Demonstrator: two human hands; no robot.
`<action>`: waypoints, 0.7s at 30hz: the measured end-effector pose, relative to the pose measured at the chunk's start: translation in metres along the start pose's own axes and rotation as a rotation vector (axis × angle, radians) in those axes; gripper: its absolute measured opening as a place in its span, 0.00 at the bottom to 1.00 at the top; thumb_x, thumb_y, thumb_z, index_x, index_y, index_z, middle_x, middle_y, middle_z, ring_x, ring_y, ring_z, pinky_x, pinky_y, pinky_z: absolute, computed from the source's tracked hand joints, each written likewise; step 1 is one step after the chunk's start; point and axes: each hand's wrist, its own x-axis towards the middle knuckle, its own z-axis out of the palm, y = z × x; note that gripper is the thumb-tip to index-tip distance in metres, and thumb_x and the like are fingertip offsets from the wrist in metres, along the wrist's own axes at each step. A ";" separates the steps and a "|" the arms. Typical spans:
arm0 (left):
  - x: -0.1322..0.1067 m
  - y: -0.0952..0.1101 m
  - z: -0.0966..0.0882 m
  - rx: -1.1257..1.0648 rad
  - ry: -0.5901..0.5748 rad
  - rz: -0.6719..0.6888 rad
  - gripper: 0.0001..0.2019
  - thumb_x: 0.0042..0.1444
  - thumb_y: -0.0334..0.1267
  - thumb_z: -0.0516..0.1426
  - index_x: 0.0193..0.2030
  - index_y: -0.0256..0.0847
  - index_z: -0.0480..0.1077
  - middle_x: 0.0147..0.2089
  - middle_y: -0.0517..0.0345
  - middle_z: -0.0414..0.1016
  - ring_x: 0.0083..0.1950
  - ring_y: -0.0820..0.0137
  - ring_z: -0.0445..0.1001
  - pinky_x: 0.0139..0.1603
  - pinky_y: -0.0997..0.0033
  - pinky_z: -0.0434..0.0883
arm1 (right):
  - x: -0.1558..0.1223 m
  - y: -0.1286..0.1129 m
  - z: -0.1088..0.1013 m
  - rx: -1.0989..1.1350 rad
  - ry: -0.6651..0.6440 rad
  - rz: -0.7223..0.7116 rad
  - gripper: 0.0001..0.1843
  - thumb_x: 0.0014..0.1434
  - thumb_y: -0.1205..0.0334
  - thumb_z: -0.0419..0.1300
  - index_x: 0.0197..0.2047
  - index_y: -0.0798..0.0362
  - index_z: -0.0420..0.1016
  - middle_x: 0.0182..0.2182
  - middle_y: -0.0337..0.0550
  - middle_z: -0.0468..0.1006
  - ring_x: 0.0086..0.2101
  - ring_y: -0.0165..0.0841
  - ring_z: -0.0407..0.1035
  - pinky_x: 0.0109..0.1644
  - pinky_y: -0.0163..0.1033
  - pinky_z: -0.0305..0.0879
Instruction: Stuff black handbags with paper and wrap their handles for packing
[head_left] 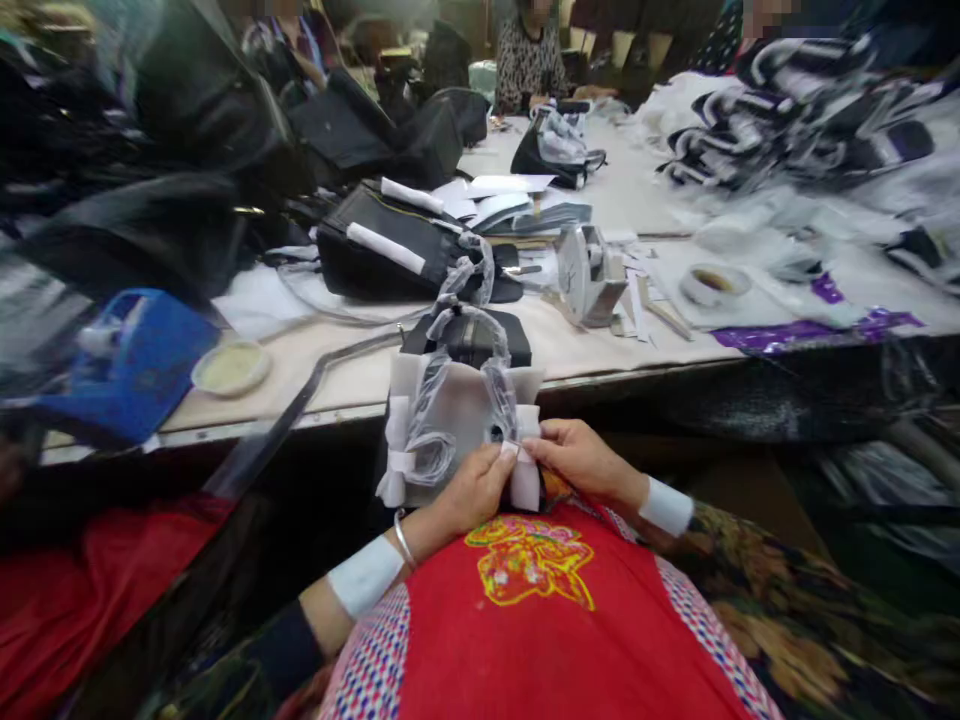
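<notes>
A black handbag stands at the near table edge, its front covered by a grey-white paper sheet and its handle wrapped in clear plastic. My left hand and my right hand meet at the bag's lower right corner. Both pinch a small white paper wrap around a fitting there. Another white paper wrap hangs at the bag's left side. Both wrists carry white bands, and a thin bangle sits on the left one.
A larger black bag with paper-wrapped handles lies behind. A tape dispenser, paper strips, a tape roll, a shallow dish and a blue object sit on the table. Black-and-white fabric is piled right. Other people sit far back.
</notes>
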 end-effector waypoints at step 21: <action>-0.010 0.003 0.000 -0.743 -0.129 -0.163 0.19 0.65 0.48 0.55 0.55 0.37 0.73 0.47 0.50 0.80 0.49 0.60 0.78 0.53 0.59 0.73 | 0.001 -0.020 0.005 -0.281 0.028 -0.139 0.14 0.60 0.54 0.58 0.34 0.57 0.77 0.27 0.41 0.76 0.27 0.32 0.65 0.31 0.36 0.60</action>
